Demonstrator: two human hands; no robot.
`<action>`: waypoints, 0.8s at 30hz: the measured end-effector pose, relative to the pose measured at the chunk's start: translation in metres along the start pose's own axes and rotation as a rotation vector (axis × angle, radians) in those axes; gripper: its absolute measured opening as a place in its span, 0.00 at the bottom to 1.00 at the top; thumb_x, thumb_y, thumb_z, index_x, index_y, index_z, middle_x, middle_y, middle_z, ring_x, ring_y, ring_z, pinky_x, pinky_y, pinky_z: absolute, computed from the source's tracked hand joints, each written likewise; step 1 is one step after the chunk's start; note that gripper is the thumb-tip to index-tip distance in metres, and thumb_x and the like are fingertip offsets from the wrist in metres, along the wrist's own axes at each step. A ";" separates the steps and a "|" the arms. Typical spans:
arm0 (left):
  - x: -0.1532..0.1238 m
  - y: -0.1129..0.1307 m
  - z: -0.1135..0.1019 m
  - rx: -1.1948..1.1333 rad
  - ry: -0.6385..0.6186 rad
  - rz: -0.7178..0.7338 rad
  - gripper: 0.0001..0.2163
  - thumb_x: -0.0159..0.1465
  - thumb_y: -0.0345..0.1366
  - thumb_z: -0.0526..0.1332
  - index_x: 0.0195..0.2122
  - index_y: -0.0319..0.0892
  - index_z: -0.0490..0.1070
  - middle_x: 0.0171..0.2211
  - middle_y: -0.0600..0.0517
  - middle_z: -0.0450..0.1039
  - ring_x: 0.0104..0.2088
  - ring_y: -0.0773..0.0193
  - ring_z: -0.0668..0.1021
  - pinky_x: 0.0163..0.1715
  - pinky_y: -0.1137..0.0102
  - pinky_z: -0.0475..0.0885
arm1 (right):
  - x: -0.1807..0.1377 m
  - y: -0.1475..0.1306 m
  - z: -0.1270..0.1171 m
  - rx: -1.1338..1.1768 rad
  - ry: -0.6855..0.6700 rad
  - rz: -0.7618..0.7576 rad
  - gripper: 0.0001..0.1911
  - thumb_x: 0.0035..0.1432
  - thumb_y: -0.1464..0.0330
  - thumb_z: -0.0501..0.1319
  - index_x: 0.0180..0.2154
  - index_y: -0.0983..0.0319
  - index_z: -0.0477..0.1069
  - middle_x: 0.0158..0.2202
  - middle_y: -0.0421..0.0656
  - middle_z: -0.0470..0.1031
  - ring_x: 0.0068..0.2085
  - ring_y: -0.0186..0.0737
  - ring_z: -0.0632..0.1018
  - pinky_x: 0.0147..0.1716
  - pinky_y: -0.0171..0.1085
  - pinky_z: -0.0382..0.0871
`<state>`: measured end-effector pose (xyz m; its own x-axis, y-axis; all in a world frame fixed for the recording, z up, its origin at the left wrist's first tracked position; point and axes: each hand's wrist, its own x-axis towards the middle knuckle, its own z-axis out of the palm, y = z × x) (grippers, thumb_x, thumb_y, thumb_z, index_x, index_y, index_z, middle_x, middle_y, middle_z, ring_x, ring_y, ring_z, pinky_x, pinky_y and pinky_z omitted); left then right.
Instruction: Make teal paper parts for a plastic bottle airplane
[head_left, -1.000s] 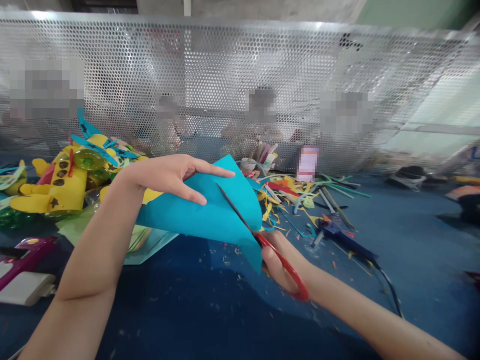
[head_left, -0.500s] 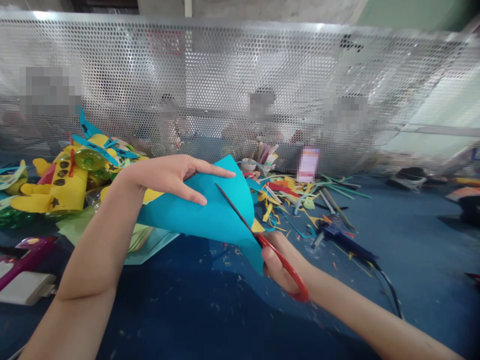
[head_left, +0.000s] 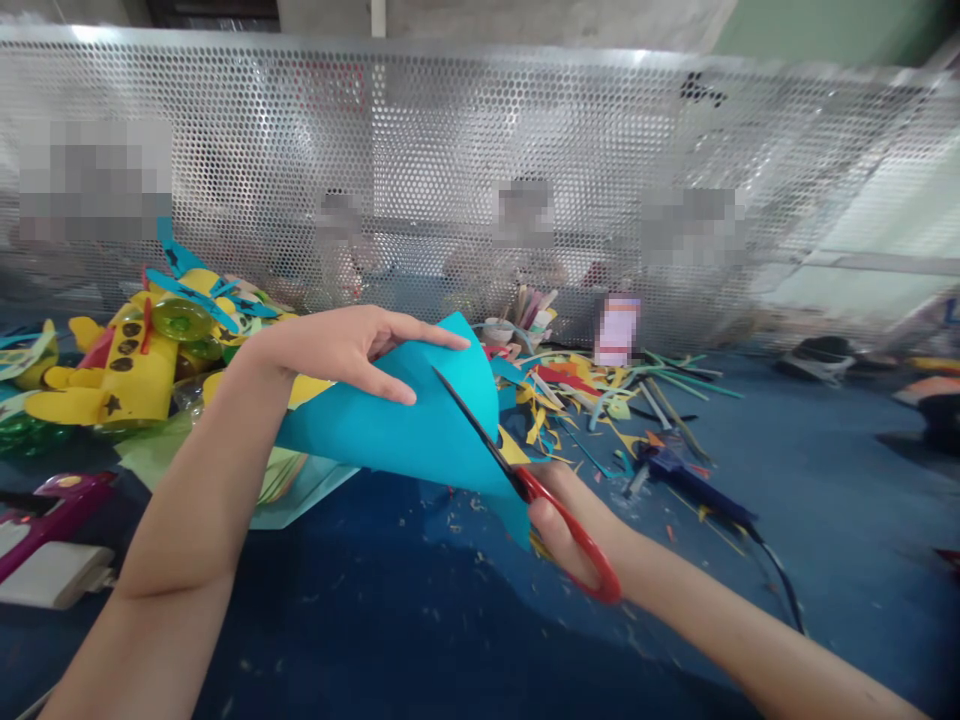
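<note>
My left hand (head_left: 341, 350) pinches the top edge of a turquoise sheet of paper (head_left: 412, 425) and holds it up over the blue table (head_left: 390, 610). My right hand (head_left: 570, 530) grips red-handled scissors (head_left: 540, 495). Their dark blades lie across the sheet's right side, pointing up and left. The strip of paper right of the blades has curled away, and yellow scraps show behind it.
Yellow paper craft models (head_left: 131, 365) and green sheets lie at the left. A purple-and-white tool (head_left: 45, 525) is at the left edge. Coloured paper scraps (head_left: 585, 385) and a dark glue gun (head_left: 690, 480) with cord lie right. A perforated metal screen (head_left: 480, 180) stands behind, people beyond it.
The flap of turquoise paper right of the blades has narrowed and curled off, exposing yellow scraps. My right hand with the scissors shifted slightly. My left hand kept its hold.
</note>
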<state>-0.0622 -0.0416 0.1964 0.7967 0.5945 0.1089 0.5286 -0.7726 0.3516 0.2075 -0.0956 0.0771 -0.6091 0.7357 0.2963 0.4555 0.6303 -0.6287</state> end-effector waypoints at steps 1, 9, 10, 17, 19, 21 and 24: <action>0.001 0.000 0.001 0.000 0.000 0.007 0.30 0.62 0.44 0.63 0.64 0.49 0.59 0.25 0.56 0.73 0.27 0.64 0.75 0.27 0.73 0.64 | 0.000 -0.001 -0.001 0.001 -0.012 -0.008 0.35 0.55 0.35 0.35 0.19 0.58 0.48 0.15 0.35 0.50 0.18 0.29 0.51 0.16 0.34 0.45; 0.007 0.005 0.008 -0.209 -0.084 0.009 0.33 0.61 0.41 0.63 0.66 0.55 0.52 0.56 0.53 0.71 0.50 0.57 0.76 0.43 0.72 0.69 | 0.002 -0.007 -0.001 0.079 -0.004 -0.095 0.32 0.59 0.38 0.38 0.22 0.58 0.54 0.17 0.37 0.55 0.21 0.32 0.55 0.19 0.35 0.52; 0.007 0.005 0.009 -0.231 -0.096 0.004 0.34 0.60 0.41 0.63 0.66 0.55 0.52 0.58 0.53 0.69 0.52 0.57 0.75 0.44 0.71 0.69 | 0.003 -0.008 -0.001 0.086 -0.005 -0.100 0.32 0.59 0.38 0.38 0.23 0.58 0.54 0.17 0.36 0.55 0.21 0.32 0.55 0.19 0.35 0.52; 0.009 0.007 0.011 -0.236 -0.087 0.002 0.34 0.60 0.42 0.64 0.66 0.55 0.52 0.63 0.53 0.62 0.57 0.54 0.71 0.48 0.70 0.68 | 0.002 -0.005 -0.001 0.044 -0.008 -0.130 0.32 0.60 0.40 0.36 0.22 0.59 0.53 0.18 0.36 0.55 0.21 0.31 0.54 0.18 0.34 0.51; 0.009 0.006 0.011 -0.239 -0.087 0.004 0.34 0.60 0.43 0.64 0.66 0.55 0.52 0.63 0.53 0.63 0.57 0.54 0.71 0.49 0.69 0.68 | 0.002 -0.004 -0.001 0.039 -0.010 -0.128 0.33 0.60 0.40 0.35 0.22 0.59 0.54 0.19 0.37 0.55 0.21 0.31 0.55 0.18 0.34 0.51; 0.009 0.006 0.011 -0.261 -0.092 0.001 0.34 0.60 0.42 0.64 0.66 0.55 0.52 0.61 0.53 0.65 0.56 0.54 0.72 0.50 0.68 0.67 | 0.001 -0.002 0.000 0.042 -0.010 -0.125 0.33 0.60 0.40 0.35 0.23 0.59 0.54 0.19 0.37 0.56 0.21 0.31 0.56 0.18 0.34 0.52; 0.009 0.006 0.012 -0.296 -0.093 -0.006 0.34 0.59 0.42 0.64 0.66 0.56 0.53 0.59 0.54 0.67 0.56 0.53 0.72 0.50 0.68 0.67 | 0.001 -0.001 0.000 0.037 0.000 -0.119 0.34 0.59 0.39 0.35 0.22 0.59 0.54 0.19 0.37 0.56 0.21 0.31 0.55 0.18 0.34 0.51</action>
<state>-0.0486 -0.0435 0.1885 0.8244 0.5654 0.0252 0.4359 -0.6627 0.6090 0.2063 -0.0957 0.0775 -0.6570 0.6565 0.3707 0.3558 0.7034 -0.6153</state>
